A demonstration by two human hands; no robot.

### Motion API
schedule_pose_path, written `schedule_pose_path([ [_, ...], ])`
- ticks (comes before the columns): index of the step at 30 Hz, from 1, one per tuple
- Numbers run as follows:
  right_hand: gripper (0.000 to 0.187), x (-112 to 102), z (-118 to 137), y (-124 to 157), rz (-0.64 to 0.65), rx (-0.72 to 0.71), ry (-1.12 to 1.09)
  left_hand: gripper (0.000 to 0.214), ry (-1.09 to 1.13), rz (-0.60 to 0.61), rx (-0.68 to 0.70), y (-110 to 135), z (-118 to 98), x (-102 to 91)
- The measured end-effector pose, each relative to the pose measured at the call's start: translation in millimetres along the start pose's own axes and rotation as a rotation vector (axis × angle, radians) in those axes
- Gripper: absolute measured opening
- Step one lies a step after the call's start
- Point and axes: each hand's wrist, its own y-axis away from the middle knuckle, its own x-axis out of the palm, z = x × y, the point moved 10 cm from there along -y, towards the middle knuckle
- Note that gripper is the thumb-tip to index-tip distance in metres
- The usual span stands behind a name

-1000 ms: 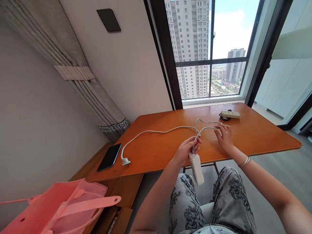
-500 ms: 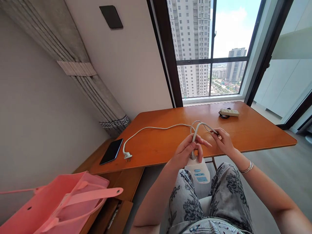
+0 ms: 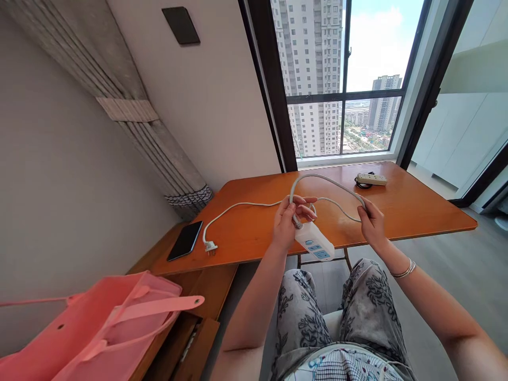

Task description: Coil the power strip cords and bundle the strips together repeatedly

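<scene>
My left hand (image 3: 289, 218) grips the white cord of a power strip (image 3: 315, 241) just above where it enters the strip. The strip has blue-marked sockets and hangs tilted at the table's front edge, over my knees. Farther along the same cord (image 3: 325, 178), my right hand (image 3: 372, 218) has its fingers closed on it, and an arc of cord rises between the two hands. From there the cord runs back left over the wooden table (image 3: 246, 238) to a plug (image 3: 210, 246) lying near the front left.
A black phone (image 3: 185, 241) lies at the table's left end. Toward the back right sits a smaller socket block (image 3: 371, 179) with a dark cord. A pink bag (image 3: 119, 323) stands at lower left, by a wooden drawer (image 3: 196, 344). Behind the table is a window (image 3: 345, 98).
My left hand has lifted the power strip and carried it up and to the left. My right hand has shifted slightly right, stretching the arc of cord wider.
</scene>
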Motion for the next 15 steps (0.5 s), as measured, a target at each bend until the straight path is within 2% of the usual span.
schedule_pose_path([
  [3,0.041,15,19,1,0.221,-0.108,0.169,0.037,-0.053,-0.074,0.042,-3,2,-11.0],
  [6,0.037,28,37,11,0.365,-0.225,0.333,0.044,-0.113,-0.046,0.043,-5,8,-11.6],
  [11,0.032,44,89,32,0.489,-0.543,0.503,0.044,-0.229,0.187,0.019,3,20,14.2],
  [15,0.031,36,126,36,0.48,-0.657,0.423,0.044,-0.335,0.359,-0.016,16,25,36.8],
])
